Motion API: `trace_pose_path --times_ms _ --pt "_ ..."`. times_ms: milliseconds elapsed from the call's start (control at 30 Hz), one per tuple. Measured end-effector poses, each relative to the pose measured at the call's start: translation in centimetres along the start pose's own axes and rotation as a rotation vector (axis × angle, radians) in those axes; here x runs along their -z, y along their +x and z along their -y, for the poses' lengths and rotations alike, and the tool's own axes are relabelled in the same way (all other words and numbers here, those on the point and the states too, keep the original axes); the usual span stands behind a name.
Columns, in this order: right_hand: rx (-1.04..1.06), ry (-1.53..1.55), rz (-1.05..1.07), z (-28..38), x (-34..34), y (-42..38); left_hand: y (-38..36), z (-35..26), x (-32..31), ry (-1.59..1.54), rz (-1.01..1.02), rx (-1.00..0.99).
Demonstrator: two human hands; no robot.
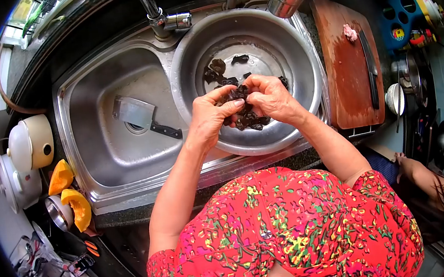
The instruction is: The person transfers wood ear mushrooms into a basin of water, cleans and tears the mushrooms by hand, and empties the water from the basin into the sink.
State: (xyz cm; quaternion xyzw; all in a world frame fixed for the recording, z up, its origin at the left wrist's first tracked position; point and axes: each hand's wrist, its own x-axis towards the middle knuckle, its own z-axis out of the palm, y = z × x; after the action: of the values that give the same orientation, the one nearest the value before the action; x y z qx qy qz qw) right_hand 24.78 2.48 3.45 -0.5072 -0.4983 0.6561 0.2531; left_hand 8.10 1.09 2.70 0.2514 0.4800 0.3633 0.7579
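Observation:
Over a large metal basin [184,61], my left hand [210,115] and my right hand [276,99] come close together, fingers pinched on a dark, frilly piece of wood ear mushroom [237,94]. More wood ear pieces [216,70] lie in shallow water on the basin's bottom. Some rest directly below my fingers, partly hidden by them. The thumbs and forefingers of both hands face each other across the held piece.
Left of the basin is a steel sink [122,170] with a cleaver [138,115] in it. On the right, a wooden cutting board [346,82] bears a knife [370,69] and a bit of raw meat [350,32]. Pumpkin pieces [78,207] sit left. Another person's arm [423,177] shows at right.

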Motion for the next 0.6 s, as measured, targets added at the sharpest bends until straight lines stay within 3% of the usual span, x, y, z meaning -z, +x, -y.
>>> trace_pose_path --times_ms 100,300,400,467,500,567,600 --pt "0.094 0.06 0.044 -0.5 -0.9 -0.2 -0.1 0.3 0.0 0.06 0.023 -0.009" --pt "0.194 -0.33 -0.171 -3.9 -2.8 -0.5 -0.3 2.3 0.3 0.166 -0.028 0.007" --pt "0.282 -0.542 -0.269 -3.7 -3.2 -0.9 -0.4 3.7 -0.4 0.307 -0.187 -0.199" --pt "0.546 -0.726 -0.364 -4.3 -3.0 -0.8 -0.3 4.4 -0.7 0.289 -0.187 -0.265" --pt "0.546 -0.724 -0.364 -4.1 -2.7 -0.8 -0.4 4.5 -0.8 0.268 -0.186 -0.329" --pt "0.163 -0.1 -0.292 -3.2 -2.0 -1.0 -0.5 3.6 -1.2 0.206 -0.174 -0.258" --pt "0.095 0.047 -0.306 -2.8 -1.8 -1.1 -0.5 3.3 -1.4 0.086 -0.162 -0.203"
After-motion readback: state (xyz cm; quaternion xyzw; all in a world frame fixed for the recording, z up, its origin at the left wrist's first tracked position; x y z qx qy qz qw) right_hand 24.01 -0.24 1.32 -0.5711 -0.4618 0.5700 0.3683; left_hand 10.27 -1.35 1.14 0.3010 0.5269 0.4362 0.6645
